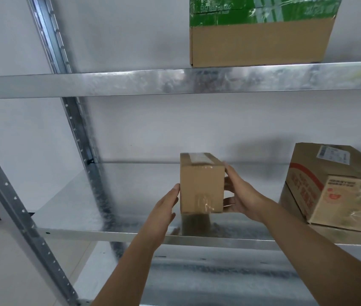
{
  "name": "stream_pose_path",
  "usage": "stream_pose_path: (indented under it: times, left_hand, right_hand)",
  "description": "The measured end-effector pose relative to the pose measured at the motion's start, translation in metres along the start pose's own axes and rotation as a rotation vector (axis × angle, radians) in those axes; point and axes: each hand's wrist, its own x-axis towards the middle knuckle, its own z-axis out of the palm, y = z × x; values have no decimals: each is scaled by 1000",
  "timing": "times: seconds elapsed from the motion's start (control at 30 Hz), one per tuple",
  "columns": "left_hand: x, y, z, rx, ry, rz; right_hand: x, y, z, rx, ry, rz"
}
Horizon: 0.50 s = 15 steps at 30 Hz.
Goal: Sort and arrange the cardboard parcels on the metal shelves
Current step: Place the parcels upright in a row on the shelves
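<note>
While both hands flank it:
left hand (166,208): flat, fingers straight on the side.
right hand (239,195): fingers curled round the other side.
small parcel (201,186): upright on middle shelf (113,236), near front.
risk: tall, narrow; uneven push could tip it.

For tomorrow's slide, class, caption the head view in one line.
Both hands, left hand and right hand, steady a small cardboard parcel on the middle metal shelf.
</note>
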Motion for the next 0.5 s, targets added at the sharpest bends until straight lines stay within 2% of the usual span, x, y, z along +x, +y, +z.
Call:
stream_pose_path:
  times: [0.07,0.3,0.5]
  left_hand:
    - [0,-2,1,28,41,5]
    - [4,-5,3,-91,82,-7]
    - [6,-3,8,-112,71,-2]
  right_hand:
    - [-2,2,2,-12,24,6]
    - [-5,9,12,18,50,66]
    - [-3,11,12,26,69,76]
